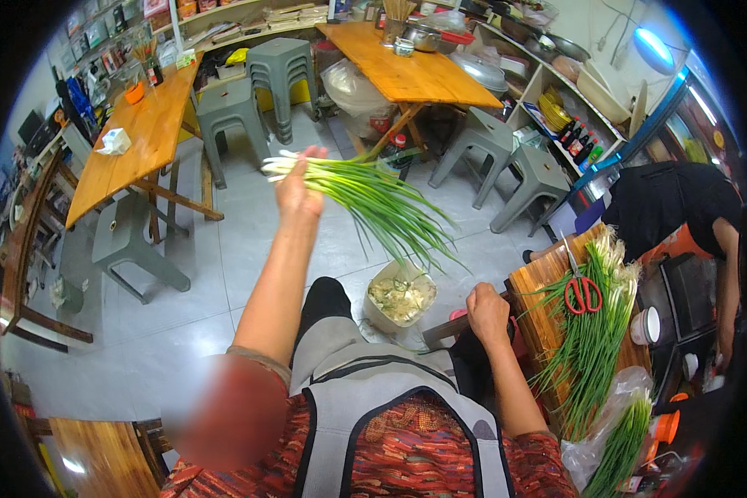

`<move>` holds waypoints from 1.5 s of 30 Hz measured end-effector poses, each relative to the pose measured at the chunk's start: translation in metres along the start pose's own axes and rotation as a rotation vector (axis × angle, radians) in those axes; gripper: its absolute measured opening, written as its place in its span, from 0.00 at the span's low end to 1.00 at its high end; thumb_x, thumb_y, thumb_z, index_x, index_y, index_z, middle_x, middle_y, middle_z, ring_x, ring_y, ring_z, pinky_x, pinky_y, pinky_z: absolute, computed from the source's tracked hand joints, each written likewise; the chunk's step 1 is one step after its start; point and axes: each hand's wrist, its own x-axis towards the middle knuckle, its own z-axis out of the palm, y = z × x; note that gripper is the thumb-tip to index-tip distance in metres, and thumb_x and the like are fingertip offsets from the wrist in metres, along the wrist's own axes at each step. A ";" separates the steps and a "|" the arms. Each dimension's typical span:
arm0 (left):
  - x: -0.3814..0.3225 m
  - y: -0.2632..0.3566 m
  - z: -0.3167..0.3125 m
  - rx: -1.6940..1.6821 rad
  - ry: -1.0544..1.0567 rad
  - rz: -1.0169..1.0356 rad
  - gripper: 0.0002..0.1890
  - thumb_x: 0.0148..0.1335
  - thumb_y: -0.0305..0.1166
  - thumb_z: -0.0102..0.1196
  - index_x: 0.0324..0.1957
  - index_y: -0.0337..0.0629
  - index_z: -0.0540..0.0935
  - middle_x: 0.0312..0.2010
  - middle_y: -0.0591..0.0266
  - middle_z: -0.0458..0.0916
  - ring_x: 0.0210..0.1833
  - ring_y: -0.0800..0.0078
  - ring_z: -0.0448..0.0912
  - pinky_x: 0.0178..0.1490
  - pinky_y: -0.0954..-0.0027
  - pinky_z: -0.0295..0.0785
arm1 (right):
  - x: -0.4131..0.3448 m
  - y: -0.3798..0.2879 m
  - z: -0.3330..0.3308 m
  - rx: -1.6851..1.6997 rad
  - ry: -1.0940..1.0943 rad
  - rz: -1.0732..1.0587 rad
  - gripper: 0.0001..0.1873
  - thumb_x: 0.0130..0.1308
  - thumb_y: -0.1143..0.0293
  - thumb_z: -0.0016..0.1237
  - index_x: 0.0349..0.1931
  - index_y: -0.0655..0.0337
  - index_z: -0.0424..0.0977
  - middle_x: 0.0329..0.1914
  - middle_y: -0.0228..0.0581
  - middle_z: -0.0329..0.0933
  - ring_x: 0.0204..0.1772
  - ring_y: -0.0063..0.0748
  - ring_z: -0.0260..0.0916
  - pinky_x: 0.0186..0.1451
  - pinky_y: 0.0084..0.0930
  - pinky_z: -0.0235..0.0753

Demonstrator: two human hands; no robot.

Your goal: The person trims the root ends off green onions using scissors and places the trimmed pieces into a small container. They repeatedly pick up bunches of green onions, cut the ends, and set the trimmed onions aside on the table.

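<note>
My left hand [300,185], held out in front of me, grips a bunch of green onions [373,193] near their white ends. The long green leaves fan out to the right above a pale bin [393,322] with root ends and trimmings in it. My right hand [488,311] is curled into a loose fist close to the left edge of a wooden table [529,283]; no object shows in it. On that table lies a large pile of green onions [597,348], with red-handled scissors [582,295] resting on top, blades pointing away.
A white cup [645,326] stands right of the pile. A plastic bag [616,411] lies beside more green onions [622,445]. Another person [672,205] bends over at the right. Grey stools [137,243] and wooden tables [140,137] stand around the tiled floor.
</note>
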 end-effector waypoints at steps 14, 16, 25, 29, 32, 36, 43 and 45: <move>0.010 0.077 -0.038 -0.106 -0.176 -0.056 0.16 0.67 0.26 0.46 0.55 0.40 0.60 0.55 0.51 0.71 0.64 0.47 0.66 0.61 0.33 0.63 | 0.094 -0.015 -0.079 0.708 0.200 0.267 0.09 0.60 0.66 0.51 0.35 0.61 0.80 0.24 0.42 0.77 0.27 0.34 0.75 0.31 0.29 0.72; 0.006 0.071 -0.034 -0.129 -0.161 -0.097 0.17 0.67 0.26 0.46 0.55 0.41 0.60 0.56 0.51 0.71 0.64 0.47 0.66 0.61 0.33 0.63 | 0.095 -0.052 -0.101 0.763 0.253 0.020 0.07 0.59 0.68 0.53 0.32 0.60 0.80 0.26 0.40 0.77 0.27 0.32 0.75 0.31 0.28 0.71; -0.003 0.052 -0.021 -0.163 -0.202 -0.203 0.13 0.67 0.26 0.46 0.52 0.40 0.62 0.56 0.51 0.71 0.65 0.47 0.64 0.62 0.33 0.62 | 0.113 -0.123 -0.079 0.171 0.278 -0.396 0.04 0.51 0.72 0.53 0.29 0.57 0.76 0.23 0.38 0.72 0.29 0.40 0.75 0.27 0.34 0.73; -0.003 0.056 -0.023 -0.143 -0.196 -0.206 0.15 0.68 0.26 0.45 0.55 0.37 0.64 0.57 0.51 0.70 0.66 0.48 0.64 0.63 0.36 0.61 | 0.118 -0.116 -0.070 0.169 0.229 -0.447 0.10 0.50 0.72 0.54 0.35 0.57 0.76 0.24 0.37 0.70 0.31 0.41 0.73 0.30 0.37 0.73; -0.002 0.061 -0.028 -0.145 -0.177 -0.202 0.17 0.68 0.27 0.44 0.57 0.34 0.64 0.57 0.50 0.69 0.66 0.50 0.64 0.64 0.38 0.61 | 0.108 -0.114 -0.068 0.222 0.221 -0.472 0.06 0.51 0.73 0.52 0.31 0.59 0.72 0.25 0.39 0.69 0.32 0.43 0.72 0.30 0.37 0.73; 0.001 0.061 -0.035 -0.136 -0.103 -0.143 0.17 0.69 0.28 0.43 0.58 0.33 0.64 0.57 0.48 0.69 0.65 0.51 0.65 0.64 0.39 0.61 | 0.097 -0.105 -0.058 0.216 0.227 -0.452 0.04 0.54 0.73 0.47 0.24 0.61 0.67 0.23 0.44 0.69 0.28 0.47 0.71 0.30 0.39 0.72; 0.002 0.083 -0.054 -0.218 -0.046 -0.040 0.18 0.70 0.29 0.41 0.59 0.35 0.66 0.62 0.43 0.66 0.66 0.53 0.64 0.68 0.42 0.57 | 0.091 -0.035 -0.014 0.394 0.235 0.099 0.16 0.67 0.60 0.38 0.28 0.63 0.71 0.24 0.46 0.74 0.30 0.46 0.73 0.33 0.42 0.69; 0.001 0.086 -0.059 -0.257 -0.059 -0.049 0.18 0.70 0.29 0.41 0.59 0.35 0.65 0.62 0.43 0.66 0.66 0.53 0.64 0.68 0.42 0.56 | 0.088 -0.016 0.001 0.459 0.132 0.207 0.18 0.67 0.57 0.39 0.29 0.63 0.73 0.24 0.46 0.76 0.30 0.42 0.73 0.34 0.39 0.69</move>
